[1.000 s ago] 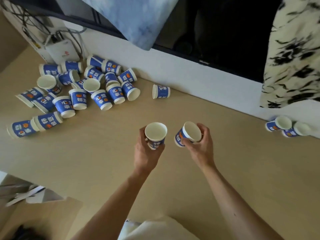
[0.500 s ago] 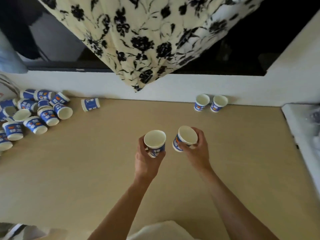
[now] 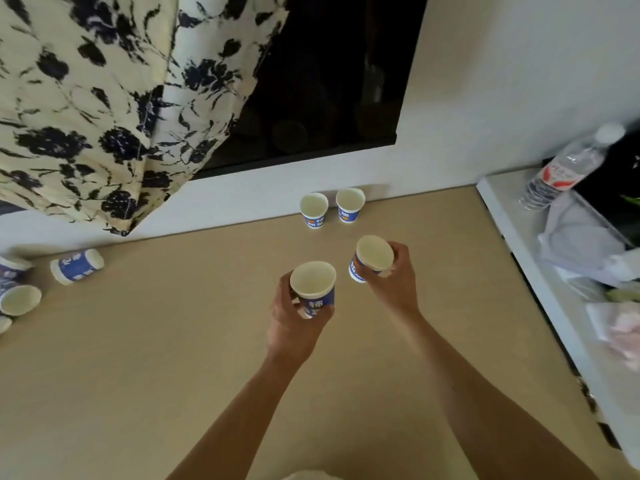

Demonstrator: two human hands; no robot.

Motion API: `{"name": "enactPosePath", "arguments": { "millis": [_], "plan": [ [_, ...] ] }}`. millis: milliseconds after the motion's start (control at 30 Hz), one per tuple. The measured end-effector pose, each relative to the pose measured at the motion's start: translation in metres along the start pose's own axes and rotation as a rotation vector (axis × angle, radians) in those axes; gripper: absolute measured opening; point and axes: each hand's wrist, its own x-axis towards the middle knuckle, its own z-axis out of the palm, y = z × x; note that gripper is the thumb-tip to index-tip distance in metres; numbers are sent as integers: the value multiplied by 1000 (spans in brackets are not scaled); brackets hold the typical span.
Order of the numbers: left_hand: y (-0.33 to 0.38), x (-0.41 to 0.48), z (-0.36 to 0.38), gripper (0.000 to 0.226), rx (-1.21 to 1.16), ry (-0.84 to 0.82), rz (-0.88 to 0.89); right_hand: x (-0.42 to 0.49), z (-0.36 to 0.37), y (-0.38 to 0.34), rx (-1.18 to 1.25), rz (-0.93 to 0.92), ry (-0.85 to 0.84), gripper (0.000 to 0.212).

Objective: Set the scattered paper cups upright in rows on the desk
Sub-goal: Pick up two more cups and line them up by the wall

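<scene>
My left hand (image 3: 294, 323) grips a blue-and-white paper cup (image 3: 313, 289), mouth up, above the middle of the tan desk (image 3: 173, 341). My right hand (image 3: 394, 285) holds a second cup (image 3: 372, 258), tilted toward the left. Two cups stand upright side by side against the back wall: one (image 3: 314, 210) on the left, the other (image 3: 349, 205) on the right. At the far left edge lie scattered cups: one on its side (image 3: 77, 266), another with its mouth toward me (image 3: 19, 300).
A floral curtain (image 3: 114, 98) hangs over the dark window (image 3: 329, 81) at the back. To the right stands a white ledge (image 3: 540, 271) with a plastic water bottle (image 3: 564, 168), grey cloth and crumpled items.
The view has swung right: the scattered pile has slid off the left edge and the two upright cups are now straight ahead. Both hands keep their cups and have moved closer to those two.
</scene>
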Motion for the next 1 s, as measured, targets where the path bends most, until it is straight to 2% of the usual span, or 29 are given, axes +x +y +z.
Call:
{"name": "enactPosePath", "arguments": {
  "millis": [267,467,667,1000],
  "plan": [
    [6,39,36,64,28,-59,42,110,-11,21,-109,-4,75,52],
    [5,61,58,65,47,-135,60,173,-6,42,-197,-34,-9,53],
    [-1,69,64,66,69,-143,68,198,5,51,-188,-102,-37,56],
    [-9,68,63,68,107,-155,47,205,11,60,-196,-83,-34,59]
  ]
}}
